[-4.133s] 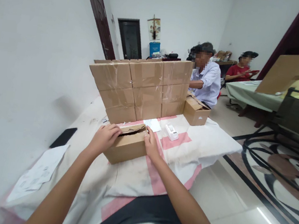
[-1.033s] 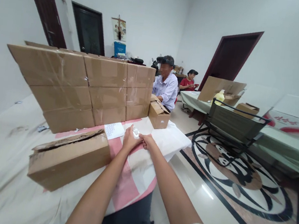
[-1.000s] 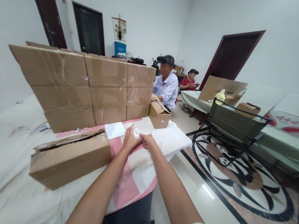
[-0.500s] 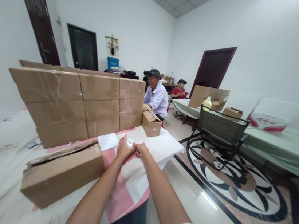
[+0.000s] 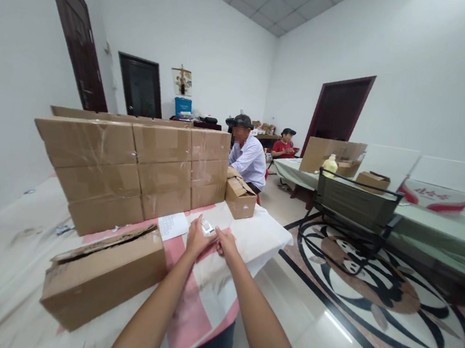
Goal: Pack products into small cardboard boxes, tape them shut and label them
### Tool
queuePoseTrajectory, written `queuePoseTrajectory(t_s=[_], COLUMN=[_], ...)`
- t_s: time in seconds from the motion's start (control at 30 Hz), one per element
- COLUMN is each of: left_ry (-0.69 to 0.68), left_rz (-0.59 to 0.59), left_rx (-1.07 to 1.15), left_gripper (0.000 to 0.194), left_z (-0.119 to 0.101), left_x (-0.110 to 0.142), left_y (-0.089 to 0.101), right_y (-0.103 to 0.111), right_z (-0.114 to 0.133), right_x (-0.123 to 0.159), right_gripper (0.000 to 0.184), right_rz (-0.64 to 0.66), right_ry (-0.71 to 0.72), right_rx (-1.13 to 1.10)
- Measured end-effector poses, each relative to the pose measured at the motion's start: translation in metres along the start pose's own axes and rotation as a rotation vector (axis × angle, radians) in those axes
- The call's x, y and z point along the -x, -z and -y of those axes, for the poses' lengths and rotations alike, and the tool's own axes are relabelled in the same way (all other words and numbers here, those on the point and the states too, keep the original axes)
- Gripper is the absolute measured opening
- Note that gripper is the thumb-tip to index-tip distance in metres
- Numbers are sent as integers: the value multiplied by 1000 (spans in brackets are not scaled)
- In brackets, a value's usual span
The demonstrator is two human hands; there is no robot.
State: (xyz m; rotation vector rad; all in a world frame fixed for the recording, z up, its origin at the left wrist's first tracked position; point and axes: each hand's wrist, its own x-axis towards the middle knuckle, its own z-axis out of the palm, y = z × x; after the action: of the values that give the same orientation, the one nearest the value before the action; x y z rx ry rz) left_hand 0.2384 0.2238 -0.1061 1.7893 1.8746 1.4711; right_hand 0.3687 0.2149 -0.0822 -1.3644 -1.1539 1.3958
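Observation:
A small white device (image 5: 208,228) with a greyish window-like patch lies in my left hand (image 5: 197,240), whose fingers are closed around its left side. Its exact kind is too small to make out. My right hand (image 5: 227,242) has its thumb and fingers pinched together at the device's right end, touching it. Both hands are over the pink and white cloth (image 5: 190,328) on the table. Just left of them lies a white sheet with grey print (image 5: 173,226). A long cardboard box (image 5: 106,283) with its top flaps slightly raised stands at the near left.
Stacked taped cartons (image 5: 99,148) line the table's far side. A smaller carton (image 5: 241,201) sits by the right corner. Beyond it a person in a light shirt (image 5: 251,159) sits; another in red (image 5: 283,148) is farther back. A folding chair (image 5: 354,204) stands right.
The view has shifted a little to the left, so the scene sits farther right. More of the white device's face shows now. Both hands stay on it.

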Motion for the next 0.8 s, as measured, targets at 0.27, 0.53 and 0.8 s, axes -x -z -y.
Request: queuePoseTrajectory(t_s=[0.27,0.53,0.8], left_ry=[-156,-145,-66], left_rz=[47,-50,-183], left_rx=[111,106,87], left_gripper=[33,35,14], left_z=[-49,-53,-30], left_x=[33,141,168], left_y=[55,147,204], right_y=[0,-26,-69], right_z=[-9,-11,-10], right_x=[45,132,166], right_gripper=[37,6,24], right_rz=[81,530,627], right_ry=[395,659,830], right_rx=[-70,-50,151])
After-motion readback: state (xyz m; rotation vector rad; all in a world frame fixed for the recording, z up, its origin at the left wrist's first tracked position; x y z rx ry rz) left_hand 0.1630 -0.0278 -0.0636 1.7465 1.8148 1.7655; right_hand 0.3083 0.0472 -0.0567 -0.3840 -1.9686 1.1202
